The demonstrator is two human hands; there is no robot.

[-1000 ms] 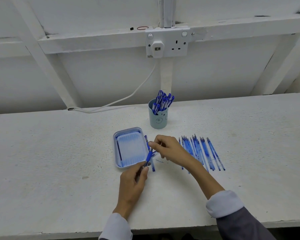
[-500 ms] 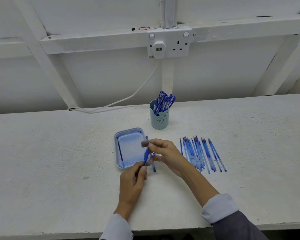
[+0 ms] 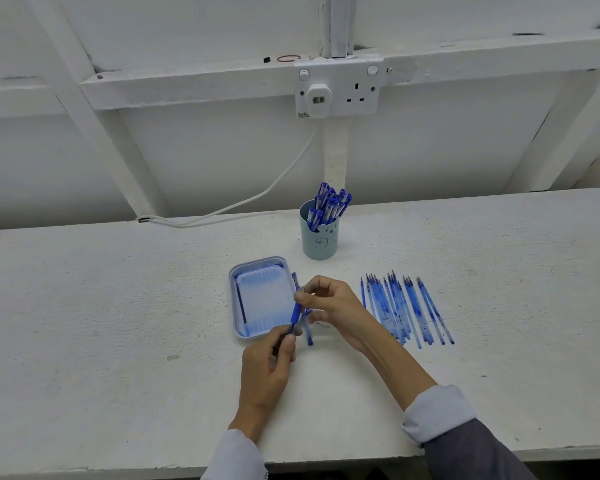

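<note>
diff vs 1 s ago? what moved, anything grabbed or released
Right hand shifted slightly left; its thumb and fingers now pinch the upper end of the blue pen. Left hand still pinches the lower end. Tray, cup of pens, row of refills unmoved.

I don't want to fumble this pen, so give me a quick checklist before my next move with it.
1. Left hand grips the pen at its lower end: ok.
2. Right hand pinches its upper part: ok.
3. Tray sits just left of the pen: ok.
4. Refills lie in a row at the right, apart from both hands: ok.
5. Loose blue piece lies on the table under the pen, in the way: not ok.
6. Refill inside the pen: cannot tell.
</note>
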